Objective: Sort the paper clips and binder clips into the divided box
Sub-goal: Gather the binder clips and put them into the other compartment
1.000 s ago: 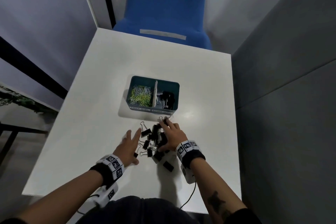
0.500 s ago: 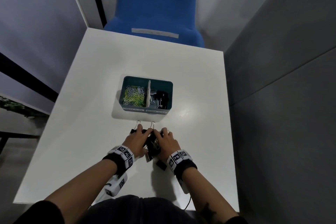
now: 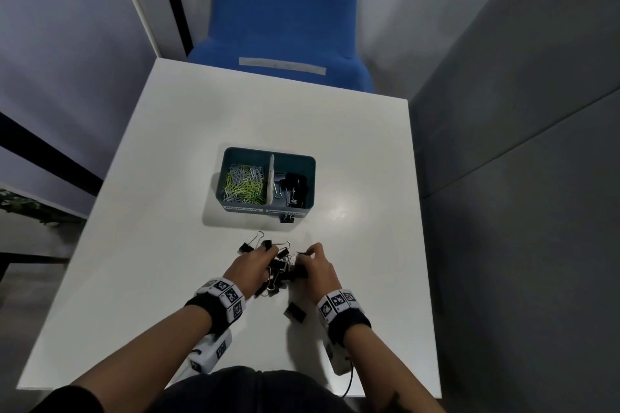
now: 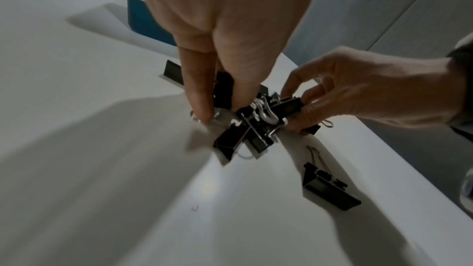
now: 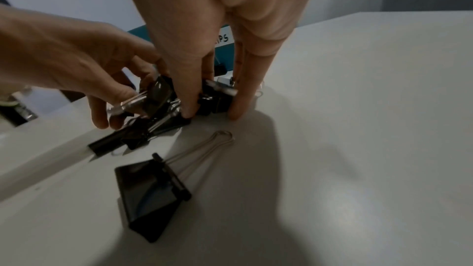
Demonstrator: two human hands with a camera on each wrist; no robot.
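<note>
A teal divided box [image 3: 310, 178] stands mid-table, with yellow-green and white paper clips [image 3: 243, 183] in its left half and black binder clips [image 3: 293, 188] in its right half. In front of it lies a heap of black binder clips [image 3: 277, 270]. My left hand [image 3: 268, 253] and right hand [image 3: 304, 255] meet over the heap. The left hand [image 4: 222, 108] pinches clips from the left. From the other side the right hand [image 5: 212, 108] pinches a clip [image 5: 217, 96] between thumb and fingers. A lone binder clip [image 3: 294, 312] [image 5: 151, 195] lies nearer me, apart from the heap.
A small binder clip [image 3: 286, 219] rests against the box's front wall. The white table [image 3: 151, 211] ends at a grey partition [image 3: 503, 178] on the right. A blue chair [image 3: 285, 27] stands behind the far edge.
A second ago both hands lay spread over the scattered clips. They have drawn together, bunching the clips into a heap, and their fingers now pinch clips.
</note>
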